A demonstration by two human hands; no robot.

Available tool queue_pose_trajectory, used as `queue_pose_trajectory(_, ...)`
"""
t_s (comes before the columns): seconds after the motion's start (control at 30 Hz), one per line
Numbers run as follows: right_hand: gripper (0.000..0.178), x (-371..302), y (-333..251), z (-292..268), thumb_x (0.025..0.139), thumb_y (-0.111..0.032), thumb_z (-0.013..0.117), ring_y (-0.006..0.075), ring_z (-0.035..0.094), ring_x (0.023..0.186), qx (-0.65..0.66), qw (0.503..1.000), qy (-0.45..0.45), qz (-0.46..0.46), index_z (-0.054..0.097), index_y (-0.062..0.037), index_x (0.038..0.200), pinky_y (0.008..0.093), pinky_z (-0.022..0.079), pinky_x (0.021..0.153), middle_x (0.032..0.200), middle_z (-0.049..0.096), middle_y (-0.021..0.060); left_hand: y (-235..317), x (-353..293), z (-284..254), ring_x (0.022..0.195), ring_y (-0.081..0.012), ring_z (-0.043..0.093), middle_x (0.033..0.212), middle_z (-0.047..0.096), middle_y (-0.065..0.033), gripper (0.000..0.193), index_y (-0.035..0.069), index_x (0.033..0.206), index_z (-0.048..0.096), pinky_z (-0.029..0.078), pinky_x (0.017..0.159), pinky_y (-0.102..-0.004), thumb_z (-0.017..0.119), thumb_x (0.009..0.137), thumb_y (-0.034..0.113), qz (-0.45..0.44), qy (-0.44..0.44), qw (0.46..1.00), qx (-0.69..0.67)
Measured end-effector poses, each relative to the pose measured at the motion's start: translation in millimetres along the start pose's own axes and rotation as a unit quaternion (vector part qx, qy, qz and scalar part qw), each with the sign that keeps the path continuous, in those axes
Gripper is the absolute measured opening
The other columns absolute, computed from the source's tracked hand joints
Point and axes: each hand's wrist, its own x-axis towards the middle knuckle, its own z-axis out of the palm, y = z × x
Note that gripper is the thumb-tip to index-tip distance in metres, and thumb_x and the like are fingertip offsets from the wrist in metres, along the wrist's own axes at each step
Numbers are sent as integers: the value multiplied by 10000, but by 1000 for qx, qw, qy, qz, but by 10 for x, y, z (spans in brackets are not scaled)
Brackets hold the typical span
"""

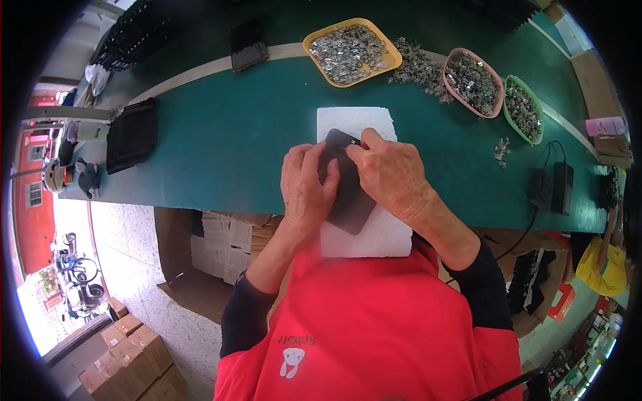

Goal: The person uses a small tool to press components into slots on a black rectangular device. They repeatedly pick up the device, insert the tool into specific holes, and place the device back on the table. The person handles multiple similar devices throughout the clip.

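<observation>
A dark, flat rectangular plastic piece (352,200) lies tilted on a white foam block (368,242) at the table's front edge. My left hand (306,187) is closed on its left side, thumb on the upper face. At the far end of the dark piece, my right hand (393,175) has its fingers pinched together against the surface. Whatever sits in that pinch is too small and covered to name. A small bright spot shows on the dark piece beside the right fingertips.
Along the green table (221,147), small metal parts fill a yellow tray (309,44), a pink tray (499,100) and a green tray (513,127), with a loose heap (418,67) between. A phone-like dark object (249,45), a black tray (132,136) and a black power adapter (562,188) lie around.
</observation>
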Motion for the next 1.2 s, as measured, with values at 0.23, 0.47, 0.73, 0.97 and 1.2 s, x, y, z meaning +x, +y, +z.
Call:
queue_pose_trajectory(0.23, 12, 32, 21, 43, 798, -97, 610, 254, 660, 637, 10, 1000, 3, -9, 621, -99, 801, 363, 525, 554, 841, 567, 75, 12, 5, 13, 921, -339, 602, 1040, 579, -166, 330, 16, 1128, 604, 514, 771, -394, 677, 808, 55, -26, 0, 999, -45)
queue_pose_trajectory(0.47, 124, 0, 33, 45, 800, -44, 619, 264, 651, 663, 24, 1000, 3, -11, 671, -84, 905, 357, 534, 574, 833, 587, 72, 31, -38, 34, 901, -303, 606, 1022, 570, -154, 324, 24, 1118, 627, 517, 730, -385, 680, 800, 52, 43, -3, 997, 64)
queue_pose_trajectory(0.73, 222, -88, 28, -3, 826, -62, 617, 231, 649, 673, -6, 1000, 8, -16, 701, -103, 1027, 337, 533, 571, 831, 571, 57, 52, -4, -21, 895, -322, 606, 1027, 577, -141, 313, 29, 1117, 602, 514, 731, -397, 673, 822, 104, 8, -13, 1000, 4)
queue_pose_trajectory(0.97, 61, -122, 54, 89, 831, -104, 569, 244, 659, 642, -14, 998, 42, -44, 585, -96, 890, 357, 526, 521, 833, 531, 79, 20, -1, -16, 881, -317, 617, 1048, 576, -139, 337, 15, 1154, 598, 514, 717, -386, 670, 841, 116, -47, -14, 998, -39)
queue_pose_trajectory(1.2, 74, -110, 50, 105, 827, -110, 579, 227, 659, 658, -23, 997, 51, -52, 583, -93, 898, 345, 528, 518, 832, 529, 76, -25, -3, 2, 873, -312, 617, 1050, 572, -145, 354, -3, 1169, 599, 509, 716, -382, 670, 842, 112, -58, -14, 996, -70)
